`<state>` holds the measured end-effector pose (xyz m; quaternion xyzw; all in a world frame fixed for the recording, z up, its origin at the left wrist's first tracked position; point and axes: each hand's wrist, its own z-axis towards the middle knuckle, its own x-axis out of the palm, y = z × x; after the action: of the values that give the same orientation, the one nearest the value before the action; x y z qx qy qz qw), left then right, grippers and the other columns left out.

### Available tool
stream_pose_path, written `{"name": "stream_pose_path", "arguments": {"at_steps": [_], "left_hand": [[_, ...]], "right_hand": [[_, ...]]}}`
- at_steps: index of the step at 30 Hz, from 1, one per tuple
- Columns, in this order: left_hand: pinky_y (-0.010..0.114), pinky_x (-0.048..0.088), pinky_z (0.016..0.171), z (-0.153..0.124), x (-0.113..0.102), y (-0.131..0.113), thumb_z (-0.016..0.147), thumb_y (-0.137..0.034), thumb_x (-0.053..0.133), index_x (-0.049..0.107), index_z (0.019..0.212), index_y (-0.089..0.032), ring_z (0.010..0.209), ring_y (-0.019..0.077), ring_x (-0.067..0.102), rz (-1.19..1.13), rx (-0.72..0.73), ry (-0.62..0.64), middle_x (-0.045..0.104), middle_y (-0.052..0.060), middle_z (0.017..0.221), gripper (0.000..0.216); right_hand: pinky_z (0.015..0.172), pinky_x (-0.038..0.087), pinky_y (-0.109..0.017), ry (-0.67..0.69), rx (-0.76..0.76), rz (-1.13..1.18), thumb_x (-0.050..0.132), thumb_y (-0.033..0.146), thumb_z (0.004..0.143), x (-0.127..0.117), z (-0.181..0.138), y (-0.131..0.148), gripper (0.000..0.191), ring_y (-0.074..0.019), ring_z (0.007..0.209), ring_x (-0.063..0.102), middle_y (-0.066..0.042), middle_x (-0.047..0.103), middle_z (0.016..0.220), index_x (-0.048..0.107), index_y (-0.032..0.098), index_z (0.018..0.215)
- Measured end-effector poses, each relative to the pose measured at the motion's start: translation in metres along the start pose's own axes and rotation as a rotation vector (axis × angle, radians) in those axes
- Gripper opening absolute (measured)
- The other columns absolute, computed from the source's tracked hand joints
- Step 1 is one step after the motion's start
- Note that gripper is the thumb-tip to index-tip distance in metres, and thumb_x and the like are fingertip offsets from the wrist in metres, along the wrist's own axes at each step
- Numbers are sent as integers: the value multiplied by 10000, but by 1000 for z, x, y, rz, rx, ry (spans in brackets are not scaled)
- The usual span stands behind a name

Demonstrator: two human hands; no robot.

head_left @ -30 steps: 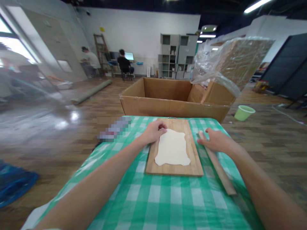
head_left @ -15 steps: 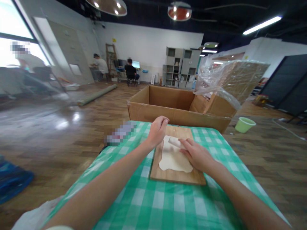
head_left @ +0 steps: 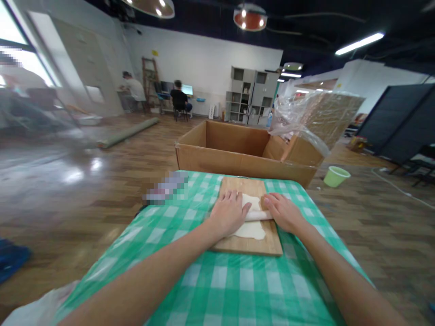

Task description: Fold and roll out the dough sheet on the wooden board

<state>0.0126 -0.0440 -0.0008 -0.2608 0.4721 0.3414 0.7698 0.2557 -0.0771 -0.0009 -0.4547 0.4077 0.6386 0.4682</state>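
A pale sheet of dough lies flat on a wooden board in the middle of the table. Across the dough runs a white rolling pin, roughly level from left to right. My left hand rests over the pin's left end, palm down, with its fingers reaching forward and its thumb near the pin. The pin's right end is under my right hand, whose fingers bend over it. Both ends of the pin are hidden by my hands, as is part of the dough's left side.
A green-and-white checked tablecloth covers the table. Beyond its far edge stands a big open cardboard box. A light green bucket is on the floor at right. Several people sit farther back, among them a person in black.
My left hand has come down from above the board's left side onto the rolling pin. The pin has turned from slanted to nearly level and moved nearer to me. The view has shifted slightly.
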Motion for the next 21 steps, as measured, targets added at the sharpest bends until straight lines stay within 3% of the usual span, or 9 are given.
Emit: {"name": "stream_pose_path", "arguments": {"at_steps": [5, 10, 15, 18, 21], "left_hand": [[522, 398, 1114, 29, 1, 20, 1094, -432, 277, 608, 1333, -139, 1311, 333, 560, 37, 23, 50, 644, 189, 1359, 502], [551, 341, 1159, 43, -6, 24, 1083, -400, 343, 608, 1341, -171, 1371, 332, 523, 46, 137, 182, 632, 176, 1395, 435], [512, 329, 1194, 12, -9, 16, 1086, -528, 255, 561, 1413, -95, 1437, 337, 489, 26, 99, 151, 588, 223, 1468, 623], [497, 313, 1218, -20, -15, 9, 1067, -605, 231, 464, 1502, -17, 1494, 354, 427, 1, 93, 128, 498, 272, 1548, 767], [495, 266, 1253, -46, -24, 1, 1059, -630, 219, 391, 1545, 26, 1538, 357, 358, -7, 137, 105, 407, 289, 1606, 834]], "right_hand": [[1121, 396, -423, 72, 20, -78, 142, 448, 1123, -3, 14, 8, 566, -249, 1286, 573, -119, 687, 1304, 622, 213, 1309], [1180, 330, -511, 87, 50, -96, 203, 477, 1111, -6, 15, 13, 538, -301, 1415, 487, -131, 619, 1454, 587, 232, 1395], [1216, 308, -560, 37, 10, -107, 196, 545, 1083, -5, -19, 27, 693, -363, 1554, 301, -224, 476, 1586, 463, 84, 1527], [1211, 348, -548, -24, -22, -76, 245, 584, 1067, -5, -50, 42, 775, -375, 1555, 298, -285, 436, 1593, 400, -1, 1550], [1219, 348, -565, -70, -101, -62, 322, 591, 1055, -6, -74, 55, 796, -383, 1561, 276, -288, 390, 1620, 349, -6, 1580]]}}
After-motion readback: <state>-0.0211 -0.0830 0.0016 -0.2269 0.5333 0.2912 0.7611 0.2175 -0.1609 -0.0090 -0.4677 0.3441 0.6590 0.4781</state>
